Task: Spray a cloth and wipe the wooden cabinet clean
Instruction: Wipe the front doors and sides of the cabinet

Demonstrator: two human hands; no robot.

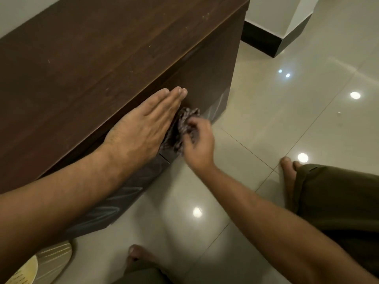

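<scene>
A dark brown wooden cabinet (86,64) fills the upper left of the head view, its front face dropping to the tiled floor. My left hand (143,124) lies flat, fingers straight and together, along the cabinet's top front edge. Just right of it, my right hand (198,143) grips a bunched, dark patterned cloth (184,124) and presses it against the cabinet's front face. The cloth is partly hidden by both hands. No spray bottle is in view.
Glossy beige floor tiles (276,119) spread to the right with bright light reflections. My bare feet (288,171) and olive trouser legs are at the bottom and right. A pale round object (49,261) sits bottom left. A dark skirting (264,39) runs along the far wall.
</scene>
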